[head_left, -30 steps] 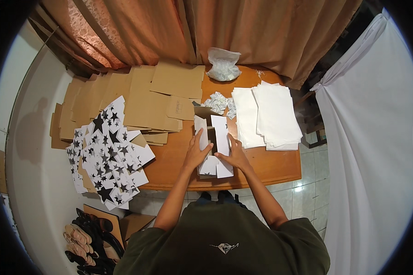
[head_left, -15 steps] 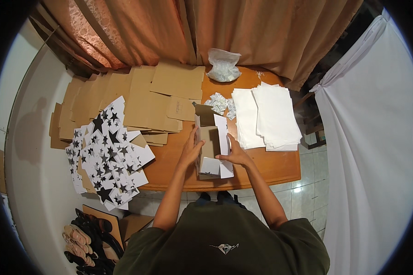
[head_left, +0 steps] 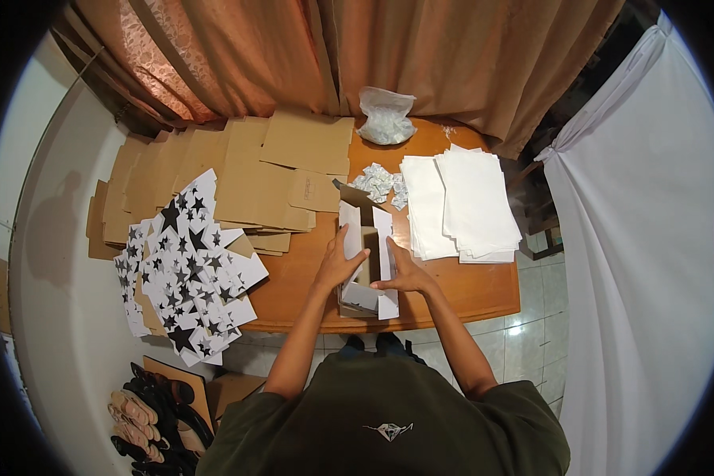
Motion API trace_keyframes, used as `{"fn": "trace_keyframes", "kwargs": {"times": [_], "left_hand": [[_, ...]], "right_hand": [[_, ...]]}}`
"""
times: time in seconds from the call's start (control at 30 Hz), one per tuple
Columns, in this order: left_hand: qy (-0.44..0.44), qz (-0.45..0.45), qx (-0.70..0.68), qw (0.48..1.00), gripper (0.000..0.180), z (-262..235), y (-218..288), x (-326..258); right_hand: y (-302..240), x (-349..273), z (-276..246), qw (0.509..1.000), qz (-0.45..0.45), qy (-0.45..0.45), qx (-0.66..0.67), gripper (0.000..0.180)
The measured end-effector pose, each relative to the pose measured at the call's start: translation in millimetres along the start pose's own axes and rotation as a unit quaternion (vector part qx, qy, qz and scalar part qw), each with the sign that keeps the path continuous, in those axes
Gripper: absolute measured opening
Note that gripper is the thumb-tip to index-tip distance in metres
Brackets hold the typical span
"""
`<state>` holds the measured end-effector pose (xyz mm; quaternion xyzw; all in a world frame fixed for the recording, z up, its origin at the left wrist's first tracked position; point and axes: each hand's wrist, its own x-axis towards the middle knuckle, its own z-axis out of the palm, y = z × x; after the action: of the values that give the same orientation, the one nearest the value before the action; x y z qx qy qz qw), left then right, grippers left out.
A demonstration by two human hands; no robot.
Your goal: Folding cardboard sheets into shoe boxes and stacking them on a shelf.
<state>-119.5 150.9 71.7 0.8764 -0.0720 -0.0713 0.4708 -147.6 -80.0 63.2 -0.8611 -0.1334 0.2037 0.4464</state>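
A partly folded cardboard box point(head_left: 385, 239), brown inside with white outer faces, stands between my hands near the table's front edge. Its long side flaps rise on the left and right, and a star shows on the near panel. My left hand point(head_left: 342, 262) grips the left wall, its thumb reaching over the opening. On the opposite wall, my right hand point(head_left: 404, 271) has its thumb over the near inner corner and its fingers around the outside. Both hands' outer fingers are partly hidden by the box.
Flat brown cardboard blanks point(head_left: 242, 170) and star-printed white blanks point(head_left: 186, 274) lie on the left of the wooden table point(head_left: 293, 305). White paper stacks point(head_left: 476, 202) lie right. Small packets point(head_left: 377, 182) and a translucent plastic bag point(head_left: 386, 127) sit behind the box.
The box has come slightly nearer to me, and its left flap now shows its white face. My left thumb has shifted right, farther over the opening.
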Motion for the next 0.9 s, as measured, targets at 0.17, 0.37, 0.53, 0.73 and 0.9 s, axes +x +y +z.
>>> {"fn": "trace_keyframes", "kwargs": {"times": [0.17, 0.37, 0.53, 0.73, 0.9], "left_hand": [[0.026, -0.001, -0.011, 1.0, 0.091, 1.4, 8.2, 1.3], [0.069, -0.025, -0.053, 0.996, 0.078, -9.6, 8.8, 0.5], [0.007, 0.087, -0.026, 0.996, 0.051, -22.0, 34.7, -4.3], [-0.172, 0.065, 0.087, 0.979, 0.048, -19.2, 22.0, -30.5], [-0.161, 0.06, 0.122, 0.978, 0.082, -18.0, 20.8, -34.8]], "right_hand": [[-22.5, -10.8, 4.0, 0.995, 0.021, 0.093, -0.004, 0.091], [-60.5, -25.2, -3.9, 0.998, -0.001, 0.028, -0.047, 0.062], [-5.0, -12.7, 1.2, 0.998, 0.034, 0.045, 0.002, 0.054], [-27.4, -13.1, -2.2, 0.996, -0.034, 0.079, -0.035, 0.042], [-32.8, -11.7, -7.5, 0.995, -0.03, 0.099, -0.006, 0.06]]}}
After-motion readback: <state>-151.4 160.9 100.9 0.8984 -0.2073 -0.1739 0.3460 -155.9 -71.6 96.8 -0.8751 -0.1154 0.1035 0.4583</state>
